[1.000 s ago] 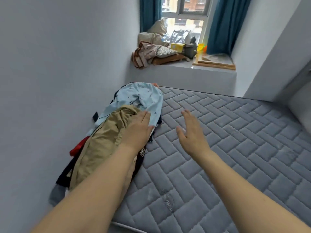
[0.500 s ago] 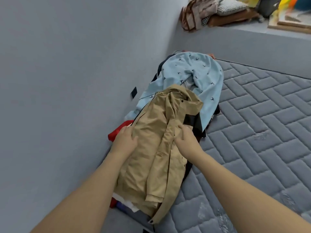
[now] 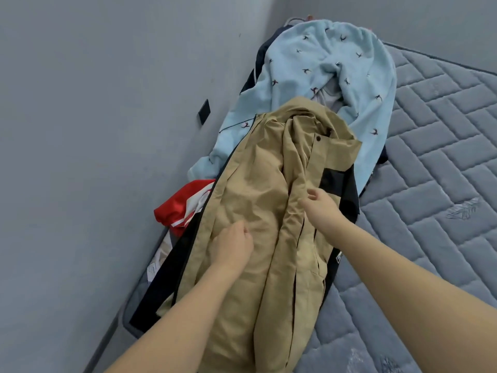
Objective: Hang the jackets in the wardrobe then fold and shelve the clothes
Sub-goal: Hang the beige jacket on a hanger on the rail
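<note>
Both the left hand (image 3: 231,244) and right hand (image 3: 321,204) pinch the limp tan jacket (image 3: 269,200) (light, floppy, probably better taken by the collar) along the mattress's (image 3: 430,162) wall-side edge.

Bg: plain grey-blue wall (image 3: 94,130) fills left + top of view, matte, w/ soft even light, no hard shadows. Small dark rectangular tab (image 3: 204,114) on the wall, low, near the mattress edge. Grey quilted mattress (image 3: 435,146) on the right, brick-pattern stitching, bare, no sheet. Dark piping along its far edge. Faint embroidered motif (image 3: 461,208) on one panel, another near the bottom edge. Mattress butts against the wall on the left side.
</note>
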Available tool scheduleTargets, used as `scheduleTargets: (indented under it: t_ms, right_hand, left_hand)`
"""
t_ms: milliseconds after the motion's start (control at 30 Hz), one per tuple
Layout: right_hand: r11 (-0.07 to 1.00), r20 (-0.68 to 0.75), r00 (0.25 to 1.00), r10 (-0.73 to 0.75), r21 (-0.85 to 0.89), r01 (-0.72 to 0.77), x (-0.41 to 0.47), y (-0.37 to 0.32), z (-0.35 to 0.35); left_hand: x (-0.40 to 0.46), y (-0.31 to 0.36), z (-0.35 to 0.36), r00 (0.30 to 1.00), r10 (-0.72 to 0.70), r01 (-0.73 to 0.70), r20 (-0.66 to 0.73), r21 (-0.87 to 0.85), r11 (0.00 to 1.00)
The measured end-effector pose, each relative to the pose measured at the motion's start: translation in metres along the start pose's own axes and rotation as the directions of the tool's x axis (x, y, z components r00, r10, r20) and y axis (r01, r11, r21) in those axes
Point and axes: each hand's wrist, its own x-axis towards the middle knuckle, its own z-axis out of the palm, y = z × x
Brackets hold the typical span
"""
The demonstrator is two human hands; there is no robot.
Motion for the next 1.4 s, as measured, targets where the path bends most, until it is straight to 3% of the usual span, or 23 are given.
scheduleTargets:
  t_ms: [100, 167, 200, 333, 400, 433, 500, 567, 600, 633, 667, 733, 767, 800, 900, 967, 1000, 1067, 1133, 1233, 1333, 1400]
  right_hand:
    - [0.999, 0.023, 1.0, -0.002, 0.049, 0.0, 0.01, -0.016, 0.011]
    - [0.999, 0.041, 0.999, -0.015, 0.043, 0.013, 0.017, -0.02, 0.018]
    - [0.999, 0.053, 0.998, -0.017, 0.045, 0.015, 0.02, -0.021, 0.021]
    - [0.999, 0.06, 0.998, 0.0, 0.051, -0.003, 0.031, -0.026, 0.023]
    - [0.997, 0.027, 1.0, 0.012, 0.076, -0.014, 0.034, -0.032, 0.02]
    - [0.995, 0.012, 1.0, 0.018, 0.094, -0.019, 0.035, -0.034, 0.017]
    - [1.0, -0.004, 1.0, 0.005, 0.024, -0.005, 0.034, -0.034, 0.011]
    - [0.987, -0.053, 0.998, -0.021, -0.162, 0.013, 0.032, -0.021, 0.001]
    - [0.975, -0.104, 0.994, -0.043, -0.223, 0.018, 0.031, -0.01, -0.005]
    - [0.969, -0.159, 0.986, -0.047, -0.247, 0.007, 0.028, 0.003, -0.014]
    - [0.968, -0.194, 0.98, -0.031, -0.249, -0.019, 0.026, 0.018, -0.021]
    - [0.94, -0.173, 0.979, 0.106, -0.302, -0.155, 0.018, 0.052, -0.036]
    - [0.902, -0.124, 0.973, 0.197, -0.366, -0.229, 0.013, 0.068, -0.042]
    - [0.86, -0.082, 0.952, 0.293, -0.413, -0.3, 0.009, 0.085, -0.048]
    - [0.775, -0.045, 0.891, 0.451, -0.475, -0.416, -0.005, 0.118, -0.066]
    - [0.688, -0.062, 0.891, 0.45, -0.612, -0.39, -0.012, 0.132, -0.081]
    - [0.642, -0.085, 0.894, 0.44, -0.666, -0.379, -0.014, 0.139, -0.087]
    - [0.632, -0.156, 0.912, 0.379, -0.676, -0.379, -0.019, 0.153, -0.095]
    - [0.784, -0.246, 0.944, 0.22, -0.532, -0.321, -0.022, 0.165, -0.096]
    - [0.959, -0.205, 0.976, 0.077, -0.253, -0.129, -0.016, 0.161, -0.088]
    - [0.95, -0.023, 0.999, 0.041, -0.31, -0.046, -0.005, 0.149, -0.07]
    - [0.926, 0.098, 0.992, -0.08, -0.361, 0.111, -0.008, 0.141, -0.053]
  left_hand:
    - [0.014, -0.01, -0.007, 0.965, -0.082, 0.106, -0.25, 0.083, 0.991]
    - [0.031, -0.022, -0.019, 0.949, -0.235, 0.233, -0.212, -0.033, 0.972]
    - [0.036, -0.026, -0.023, 0.953, -0.246, 0.234, -0.177, -0.086, 0.968]
    - [0.021, -0.006, -0.018, 0.983, 0.044, -0.039, -0.176, 0.031, 0.999]
    - [-0.007, 0.013, -0.002, 0.966, 0.248, -0.248, 0.072, -0.016, 0.969]
    - [-0.025, 0.024, 0.006, 0.901, 0.355, -0.336, 0.249, -0.116, 0.935]
    - [-0.056, 0.047, 0.018, 0.66, 0.497, -0.424, 0.564, -0.266, 0.866]
    - [-0.058, 0.058, 0.017, 0.426, 0.495, -0.514, 0.757, -0.248, 0.821]
    - [-0.045, 0.06, 0.009, 0.368, 0.417, -0.533, 0.831, -0.179, 0.827]
    - [-0.028, 0.06, 0.001, 0.388, 0.328, -0.527, 0.861, -0.085, 0.846]
    - [-0.007, 0.058, -0.01, 0.489, 0.267, -0.487, 0.83, 0.006, 0.874]
    - [0.037, 0.056, -0.029, 0.803, 0.238, -0.333, 0.547, 0.079, 0.94]
    - [0.055, 0.059, -0.032, 0.9, 0.248, -0.293, 0.359, 0.078, 0.953]
    - [0.067, 0.064, -0.031, 0.937, 0.279, -0.306, 0.211, 0.106, 0.946]
    - [0.083, 0.085, -0.006, 0.903, 0.418, -0.382, -0.099, 0.259, 0.887]
    - [0.089, 0.103, 0.008, 0.873, 0.418, -0.386, -0.251, 0.168, 0.907]
    - [0.094, 0.112, 0.014, 0.884, 0.405, -0.392, -0.235, 0.101, 0.914]
    - [0.105, 0.125, 0.025, 0.921, 0.389, -0.383, -0.032, 0.105, 0.918]
    - [0.108, 0.13, 0.036, 0.916, 0.36, -0.382, 0.179, 0.11, 0.918]
    - [0.103, 0.131, 0.053, 0.814, 0.319, -0.321, 0.486, -0.081, 0.944]
    - [0.095, 0.137, 0.054, 0.83, 0.34, -0.224, 0.442, -0.293, 0.929]
    - [0.09, 0.147, 0.042, 0.845, 0.375, -0.153, 0.38, -0.501, 0.852]
